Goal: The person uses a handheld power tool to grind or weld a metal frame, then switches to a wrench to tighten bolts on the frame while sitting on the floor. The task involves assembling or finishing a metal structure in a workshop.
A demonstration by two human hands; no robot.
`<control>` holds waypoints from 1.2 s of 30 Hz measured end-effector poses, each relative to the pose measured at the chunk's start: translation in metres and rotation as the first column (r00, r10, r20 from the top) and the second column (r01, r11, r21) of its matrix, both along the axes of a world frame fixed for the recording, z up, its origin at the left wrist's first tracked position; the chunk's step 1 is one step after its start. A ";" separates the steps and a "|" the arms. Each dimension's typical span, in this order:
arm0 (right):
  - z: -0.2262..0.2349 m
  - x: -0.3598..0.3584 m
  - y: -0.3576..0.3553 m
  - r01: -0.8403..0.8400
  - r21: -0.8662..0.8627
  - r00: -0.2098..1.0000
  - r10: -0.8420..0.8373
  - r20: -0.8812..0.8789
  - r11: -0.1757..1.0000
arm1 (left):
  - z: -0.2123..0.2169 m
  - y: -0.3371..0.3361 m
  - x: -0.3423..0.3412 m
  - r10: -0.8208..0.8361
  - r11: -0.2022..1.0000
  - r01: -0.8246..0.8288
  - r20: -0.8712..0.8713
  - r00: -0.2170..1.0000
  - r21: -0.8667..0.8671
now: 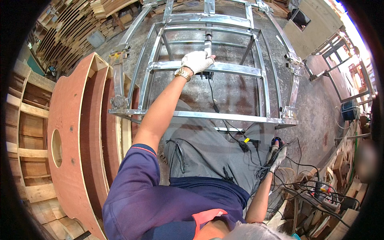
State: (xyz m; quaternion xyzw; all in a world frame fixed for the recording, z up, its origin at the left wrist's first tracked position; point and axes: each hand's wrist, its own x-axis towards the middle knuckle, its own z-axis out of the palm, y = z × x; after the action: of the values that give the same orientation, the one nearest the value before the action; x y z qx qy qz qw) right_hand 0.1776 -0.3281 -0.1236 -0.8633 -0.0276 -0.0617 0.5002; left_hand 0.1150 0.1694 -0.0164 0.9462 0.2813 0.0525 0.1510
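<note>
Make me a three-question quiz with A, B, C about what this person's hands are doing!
1. Where is the left hand?
A. on the metal frame
B. on the wooden panel
C. in a pocket

2. What colour are the gloves?
A. red
B. white
C. green

3. What is the right hand doing?
A. lying flat and open
B. waving
C. gripping a bunch of black cables

Answers: 1 A, the hand rests on a crossbar, holding a power tool. 2 B, both gloves look white. 3 C, its fingers close around the cables.
</note>
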 end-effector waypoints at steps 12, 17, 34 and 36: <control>-0.005 0.004 -0.004 0.003 -0.009 0.999 -0.004 -0.042 1.000 | 0.005 -0.003 -0.002 -0.003 1.000 0.003 -0.013 1.000 0.000; -0.015 0.009 -0.008 0.016 0.011 0.998 -0.015 -0.067 1.000 | 0.004 -0.003 -0.002 -0.003 1.000 0.003 0.004 1.000 0.009; -0.007 0.004 -0.002 0.020 0.032 0.999 -0.019 -0.043 0.999 | 0.002 -0.002 -0.001 0.009 1.000 -0.009 0.025 1.000 0.010; -0.007 0.004 -0.002 0.046 -0.048 0.999 -0.046 0.014 0.998 | 0.002 -0.001 0.000 0.002 1.000 -0.002 0.001 1.000 0.003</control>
State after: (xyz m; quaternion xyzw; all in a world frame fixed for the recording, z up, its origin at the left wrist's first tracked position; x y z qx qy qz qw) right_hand 0.1821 -0.3303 -0.1310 -0.8751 -0.0125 -0.0780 0.4775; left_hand 0.1148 0.1687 -0.0143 0.9462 0.2820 0.0533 0.1498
